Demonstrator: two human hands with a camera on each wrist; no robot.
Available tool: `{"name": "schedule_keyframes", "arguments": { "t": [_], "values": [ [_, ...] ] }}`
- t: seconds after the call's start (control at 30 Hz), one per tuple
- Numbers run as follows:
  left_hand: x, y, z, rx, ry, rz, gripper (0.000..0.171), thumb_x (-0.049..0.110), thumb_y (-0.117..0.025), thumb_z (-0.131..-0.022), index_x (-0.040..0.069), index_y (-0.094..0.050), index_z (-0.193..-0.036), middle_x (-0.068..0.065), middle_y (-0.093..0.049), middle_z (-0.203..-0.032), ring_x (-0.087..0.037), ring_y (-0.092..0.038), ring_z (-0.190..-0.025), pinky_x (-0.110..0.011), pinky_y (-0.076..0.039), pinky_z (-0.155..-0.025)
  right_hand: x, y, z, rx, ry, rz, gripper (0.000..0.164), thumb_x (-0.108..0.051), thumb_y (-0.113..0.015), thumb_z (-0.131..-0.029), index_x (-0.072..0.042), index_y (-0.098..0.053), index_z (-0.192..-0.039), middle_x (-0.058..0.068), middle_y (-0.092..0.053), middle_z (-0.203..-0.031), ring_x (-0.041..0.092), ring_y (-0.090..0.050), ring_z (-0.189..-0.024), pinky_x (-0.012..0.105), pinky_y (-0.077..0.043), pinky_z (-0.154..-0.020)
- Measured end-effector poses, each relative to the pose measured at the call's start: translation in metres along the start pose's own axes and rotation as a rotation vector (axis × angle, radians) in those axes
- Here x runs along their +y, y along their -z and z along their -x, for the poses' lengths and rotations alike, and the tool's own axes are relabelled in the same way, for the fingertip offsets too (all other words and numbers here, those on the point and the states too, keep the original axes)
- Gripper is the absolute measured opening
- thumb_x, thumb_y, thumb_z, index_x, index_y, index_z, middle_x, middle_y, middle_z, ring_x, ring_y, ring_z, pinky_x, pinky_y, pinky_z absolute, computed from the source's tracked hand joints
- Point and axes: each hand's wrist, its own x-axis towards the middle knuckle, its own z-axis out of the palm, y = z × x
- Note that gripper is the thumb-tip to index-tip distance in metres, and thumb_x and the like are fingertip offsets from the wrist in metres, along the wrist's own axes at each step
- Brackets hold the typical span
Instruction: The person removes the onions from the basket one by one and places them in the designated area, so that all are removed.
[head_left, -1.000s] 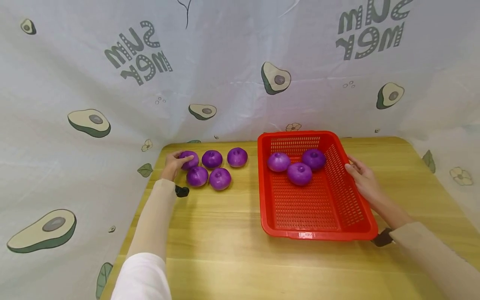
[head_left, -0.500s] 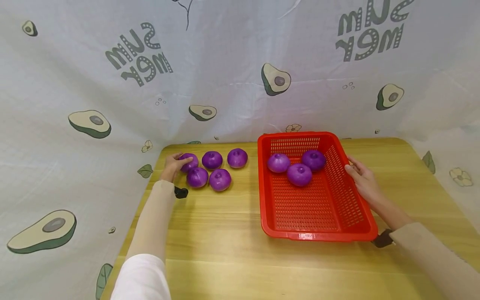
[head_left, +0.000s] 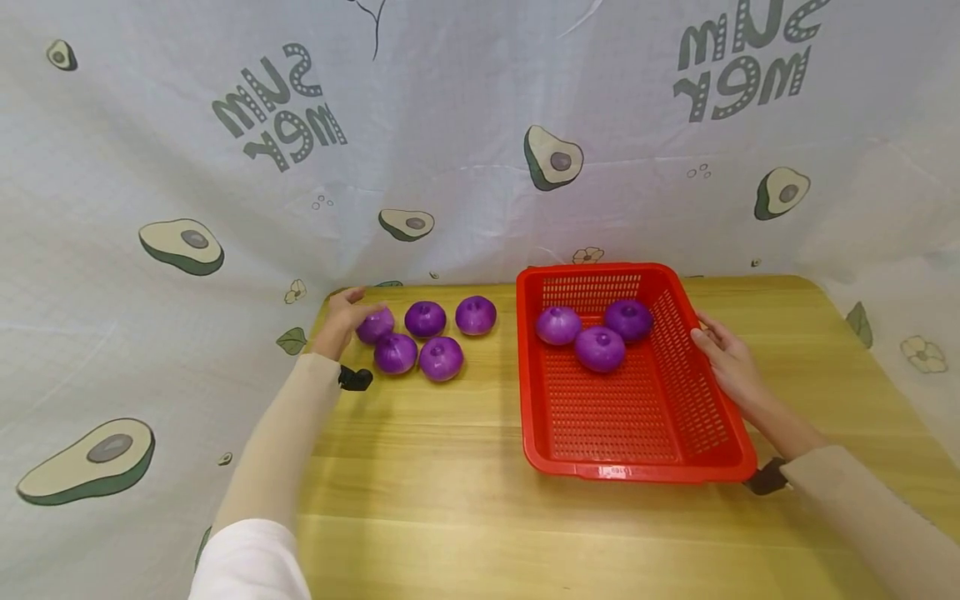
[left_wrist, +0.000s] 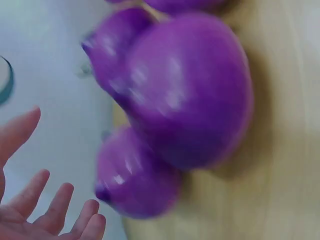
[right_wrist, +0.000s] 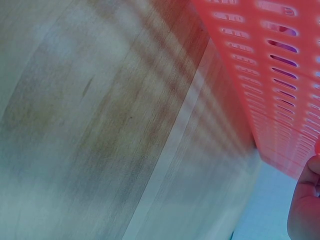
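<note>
Three onions in basket, five out

The three sit in the far half; five lie on the table, left. Right hand: grip clasping basket's right rim, fingers partly hidden. Left hand: grip released, beside leftmost onion, partly covering it. Right wrist view cuts off the hand.

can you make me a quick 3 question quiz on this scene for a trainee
1. How many purple onions lie in the red basket?
2. True or false: the left hand is gripping nothing.
3. In the head view, on which side does the right hand hold the red basket? A) left B) near C) right

Key: 1. Three. 2. True. 3. C.
</note>
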Motion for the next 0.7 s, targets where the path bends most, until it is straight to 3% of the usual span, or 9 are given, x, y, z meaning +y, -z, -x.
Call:
{"name": "schedule_keyframes", "arguments": {
  "t": [0.23,0.43,0.7],
  "values": [
    [0.026,-0.009,0.007,-0.05,-0.034,-0.006,0.073,0.023,-0.075,-0.092,0.013,-0.039,-0.154,-0.011,-0.034,-0.159,-0.03,-0.029,-0.145,-0.04,-0.025,-0.118,-0.002,-0.002,0.001,0.013,-0.002,-0.047,0.063,-0.02,-0.048,-0.107,-0.001,-0.017,-0.158,-0.007,-0.058,-0.098,0.002,-0.063,-0.081,0.017,-0.055,-0.065],
    [0.045,-0.019,0.018,-0.103,-0.086,0.006,0.072,0.024,-0.075,-0.092,0.015,-0.04,-0.153,-0.009,-0.036,-0.158,-0.032,-0.028,-0.146,-0.045,-0.023,-0.119,-0.002,-0.001,0.0,0.009,-0.017,0.002,0.063,-0.022,-0.046,-0.107,-0.002,-0.016,-0.159,-0.01,-0.058,-0.099,0.002,-0.063,-0.081,0.017,-0.055,-0.064],
    [0.078,-0.045,0.038,-0.217,-0.167,0.012,0.069,0.024,-0.075,-0.092,0.019,-0.043,-0.152,-0.005,-0.039,-0.157,-0.028,-0.033,-0.144,-0.043,-0.029,-0.116,0.002,0.0,-0.001,-0.007,-0.011,-0.087,0.063,-0.017,-0.047,-0.107,-0.002,-0.014,-0.159,-0.007,-0.06,-0.099,0.004,-0.065,-0.082,0.018,-0.056,-0.065]
  ]
}}
